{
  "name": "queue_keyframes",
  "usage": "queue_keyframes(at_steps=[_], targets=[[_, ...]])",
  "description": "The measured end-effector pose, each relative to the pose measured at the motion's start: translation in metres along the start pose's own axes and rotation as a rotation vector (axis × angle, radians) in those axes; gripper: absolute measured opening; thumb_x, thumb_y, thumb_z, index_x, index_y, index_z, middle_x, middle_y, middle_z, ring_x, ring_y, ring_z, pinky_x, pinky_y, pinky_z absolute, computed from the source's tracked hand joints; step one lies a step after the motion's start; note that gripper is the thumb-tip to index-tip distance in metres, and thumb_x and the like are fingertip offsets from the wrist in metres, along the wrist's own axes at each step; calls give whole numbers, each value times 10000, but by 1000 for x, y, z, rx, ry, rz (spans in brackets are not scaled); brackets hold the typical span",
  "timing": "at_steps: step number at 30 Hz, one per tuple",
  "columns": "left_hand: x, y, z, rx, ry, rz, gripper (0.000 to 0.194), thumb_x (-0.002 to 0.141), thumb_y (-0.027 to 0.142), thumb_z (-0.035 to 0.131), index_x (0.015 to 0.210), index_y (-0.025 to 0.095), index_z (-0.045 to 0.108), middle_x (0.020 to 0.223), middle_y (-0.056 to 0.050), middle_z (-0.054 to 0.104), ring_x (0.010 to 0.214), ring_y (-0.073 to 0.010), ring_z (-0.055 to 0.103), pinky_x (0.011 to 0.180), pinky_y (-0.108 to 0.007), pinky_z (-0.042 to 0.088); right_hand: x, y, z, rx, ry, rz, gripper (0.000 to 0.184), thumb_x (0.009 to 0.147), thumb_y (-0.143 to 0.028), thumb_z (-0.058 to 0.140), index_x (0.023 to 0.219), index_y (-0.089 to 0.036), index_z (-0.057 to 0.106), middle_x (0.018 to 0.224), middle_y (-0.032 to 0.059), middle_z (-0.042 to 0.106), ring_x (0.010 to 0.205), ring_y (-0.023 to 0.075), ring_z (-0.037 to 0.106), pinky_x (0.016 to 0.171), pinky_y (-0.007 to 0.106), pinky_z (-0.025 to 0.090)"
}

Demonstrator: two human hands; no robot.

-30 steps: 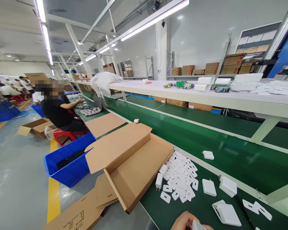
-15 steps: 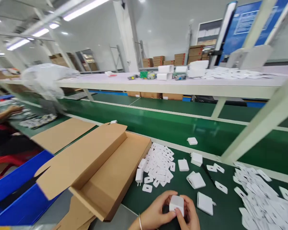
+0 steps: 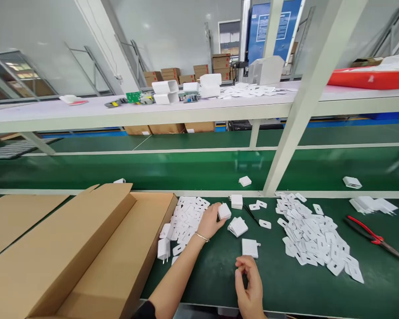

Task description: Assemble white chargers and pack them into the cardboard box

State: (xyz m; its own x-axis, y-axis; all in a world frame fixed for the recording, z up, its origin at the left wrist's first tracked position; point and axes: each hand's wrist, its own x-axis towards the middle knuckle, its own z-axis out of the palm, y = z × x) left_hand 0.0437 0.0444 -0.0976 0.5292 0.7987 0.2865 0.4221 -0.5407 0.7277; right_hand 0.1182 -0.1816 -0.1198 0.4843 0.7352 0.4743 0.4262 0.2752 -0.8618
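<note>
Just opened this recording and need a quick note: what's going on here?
The person's left hand holds a white adapter beside a pile of flat white plates. The right hand, fingers loosely curled, appears empty near another adapter. An open cardboard box lies left of the pile; red-handled pliers lie at far right.

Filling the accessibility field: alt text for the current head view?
A person's left hand holds a white adapter beside a pile of white plates on a green workbench; the right hand, empty, is near another adapter. An open cardboard box lies left, red-handled pliers right.
</note>
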Motion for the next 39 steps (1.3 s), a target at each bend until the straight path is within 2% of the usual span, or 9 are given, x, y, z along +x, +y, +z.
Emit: queue_keyframes(at_steps=[3, 8, 13, 17, 22, 27, 30, 34, 39], targets=[[-1, -6, 9, -8, -44, 23, 538, 803, 123, 739, 1291, 210, 529, 1266, -118, 702, 1190, -316, 692, 1024, -490, 552, 14, -5, -29, -111, 73, -49, 160, 1058, -290, 535, 1083, -212, 672, 905, 59, 647, 756, 180, 649, 657, 281, 546], [-22, -10, 6, -32, -64, 9, 538, 844, 106, 691, 1338, 210, 505, 1334, -126, 682, 1228, -317, 675, 1028, -489, 552, 49, 4, -81, -262, 247, 83, 251, 1032, -414, 577, 1020, -185, 678, 897, 74, 665, 771, 197, 640, 681, 315, 534], [-57, -7, -5, -51, -80, -33, 518, 863, 134, 680, 1346, 224, 515, 1305, -103, 691, 1184, -297, 683, 980, -451, 572, 68, 14, -104, -312, 313, 169, 321, 990, -489, 589, 1009, -181, 677, 873, 75, 673, 768, 208, 640, 688, 336, 525], [-87, -2, -13, -61, -56, -32, 524, 877, 117, 647, 1371, 237, 521, 1330, -101, 672, 1230, -295, 649, 1050, -480, 535, 64, 8, -92, -321, 264, 118, 251, 992, -426, 591, 989, -188, 670, 867, 64, 659, 744, 198, 621, 665, 326, 511], [-115, 13, -30, -130, 7, -47, 443, 895, 163, 657, 1320, 250, 565, 1355, -103, 633, 1330, -322, 567, 1144, -528, 459, 50, -17, -54, -234, -103, 14, 143, 1010, -283, 578, 1100, -217, 666, 926, 43, 620, 724, 165, 585, 653, 295, 517], [-137, 36, -50, -438, -171, -144, 528, 916, 311, 731, 1398, 265, 521, 1416, -104, 605, 1267, -291, 604, 1086, -449, 509, 47, -42, -23, -107, -414, 90, 538, 958, -314, 680, 1483, -289, 566, 1309, 102, 634, 1063, 240, 659, 902, 361, 588], [-143, 45, -54, -593, -210, -146, 555, 922, 379, 757, 1413, 256, 528, 1431, -113, 596, 1299, -293, 595, 1106, -433, 507, 50, -47, -12, -15, -398, 136, 450, 987, -331, 651, 1434, -293, 618, 1264, 91, 661, 1063, 238, 656, 912, 362, 583], [-146, 47, -47, -714, -177, -98, 562, 962, 447, 719, 1453, 253, 524, 1435, -122, 590, 1357, -303, 575, 1150, -439, 492, 49, -48, -5, 73, -344, 181, 377, 980, -333, 667, 1352, -272, 658, 1164, 77, 675, 997, 216, 662, 878, 339, 586], [-145, 30, -34, -591, -108, -68, 522, 984, 466, 687, 1445, 261, 552, 1399, -133, 605, 1348, -319, 574, 1152, -475, 482, 55, -41, -24, -45, -380, 136, 371, 985, -331, 660, 1350, -269, 645, 1208, 87, 666, 1051, 225, 669, 872, 341, 589]])
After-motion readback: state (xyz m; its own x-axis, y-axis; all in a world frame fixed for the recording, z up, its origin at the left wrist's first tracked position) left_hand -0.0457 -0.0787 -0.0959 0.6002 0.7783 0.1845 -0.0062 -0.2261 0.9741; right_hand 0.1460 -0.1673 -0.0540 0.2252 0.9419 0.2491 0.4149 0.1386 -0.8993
